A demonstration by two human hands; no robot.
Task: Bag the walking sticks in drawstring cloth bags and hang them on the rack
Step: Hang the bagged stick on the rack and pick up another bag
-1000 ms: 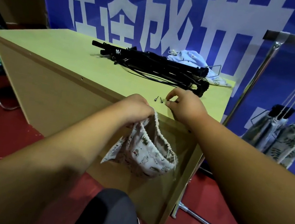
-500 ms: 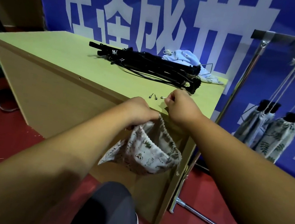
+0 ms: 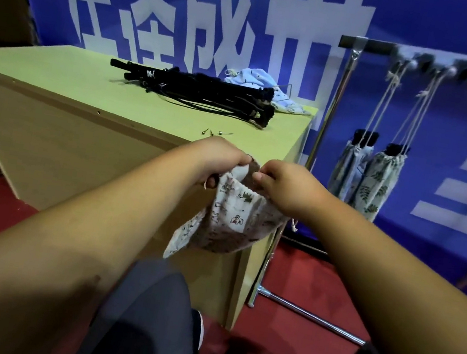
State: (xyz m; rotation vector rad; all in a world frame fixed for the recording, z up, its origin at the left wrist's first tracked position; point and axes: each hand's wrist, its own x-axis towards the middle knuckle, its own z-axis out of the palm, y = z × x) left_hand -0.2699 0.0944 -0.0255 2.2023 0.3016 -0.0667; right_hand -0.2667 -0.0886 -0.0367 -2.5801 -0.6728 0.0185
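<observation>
1. Table (image 3: 57, 79): fills the left and middle; serves as the staging top, with stock within arm's reach.
2. Rack (image 3: 346, 81): stands just right of the table, close enough that a filled bag needs only a short carry to the bar's hooks.
3. Sticks (image 3: 196, 93): folded, black, heaped at the table's far side, not yet bagged; kept together, likely for taking one at a time.
4. Hung bags (image 3: 380, 176): two, on long cords from the bar, black stick ends poking from the drawn mouths; cords pulled tight, presumably so nothing slips out.
5. Bag (image 3: 235, 211): printed cloth, limp and apparently empty, held in the air before the table's near corner, mouth upward; looks ready for widening to take a stick.
6. Spare bags (image 3: 255, 77): pale blue, crumpled behind the sticks, at hand for later rounds.
7. Left hand (image 3: 216, 158): curled round the mouth's left rim, gripping it.
8. Right hand (image 3: 283, 185): pinches the right rim between thumb and finger, close to the left; placed to draw the mouth apart.
9. Pins (image 3: 212, 132): three small metal bits near the table's front edge; purpose unclear.
</observation>
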